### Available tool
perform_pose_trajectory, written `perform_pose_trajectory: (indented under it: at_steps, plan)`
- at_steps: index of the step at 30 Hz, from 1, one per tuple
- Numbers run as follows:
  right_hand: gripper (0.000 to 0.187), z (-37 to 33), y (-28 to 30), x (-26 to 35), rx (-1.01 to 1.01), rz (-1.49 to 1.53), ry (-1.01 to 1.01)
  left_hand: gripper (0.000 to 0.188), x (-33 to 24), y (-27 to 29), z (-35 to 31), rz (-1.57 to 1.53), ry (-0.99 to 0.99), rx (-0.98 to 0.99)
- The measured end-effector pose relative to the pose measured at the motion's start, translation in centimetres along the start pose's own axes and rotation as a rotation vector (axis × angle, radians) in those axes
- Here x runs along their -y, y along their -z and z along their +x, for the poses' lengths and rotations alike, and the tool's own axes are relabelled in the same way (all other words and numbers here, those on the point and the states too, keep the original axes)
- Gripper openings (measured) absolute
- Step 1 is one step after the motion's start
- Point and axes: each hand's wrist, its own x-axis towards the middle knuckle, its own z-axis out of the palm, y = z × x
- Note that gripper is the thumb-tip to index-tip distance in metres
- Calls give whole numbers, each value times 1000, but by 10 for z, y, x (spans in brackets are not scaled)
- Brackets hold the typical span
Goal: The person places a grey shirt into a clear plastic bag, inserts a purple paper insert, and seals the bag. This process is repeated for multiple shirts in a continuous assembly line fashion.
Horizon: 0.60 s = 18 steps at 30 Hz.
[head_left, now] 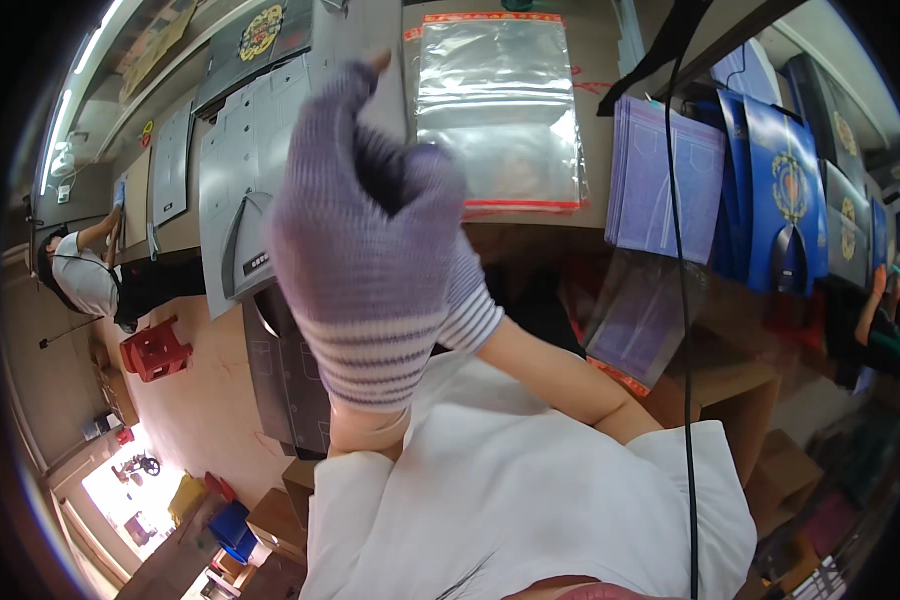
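Observation:
My left hand [365,245], in a purple knit glove with a striped cuff, is raised close in front of me, slightly blurred. One bare fingertip stretches upward, and a dark gap separates it from the rounded purple part on the right. Nothing shows in that gap. My right hand [462,270], gloved the same way, is behind the left one; only its cuff and a bit of glove show, so its fingers are hidden. Beyond both hands lies a stack of clear plastic bags [495,110] with red edges. Grey printed flat sheets [255,150] lie left of my left hand.
Purple printed sheets [665,180] and blue printed folders [782,190] stand at the table's right edge. A black cable [682,330] hangs down at the right. Far left, a person [85,270] stands near a red stool [153,350]. Cardboard boxes [278,520] are below.

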Motion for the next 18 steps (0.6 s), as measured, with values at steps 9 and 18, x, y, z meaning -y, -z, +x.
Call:
perform_pose_trajectory:
  at_steps: [9, 18]
  plan:
    - [47, -31, 146, -75, -535, -481, 153, 46, -2, -76, -12, -855, -245, 441]
    - [28, -177, 210, -92, -680, -587, -327, 13, 287, -243, -41, 315, -311, 964]
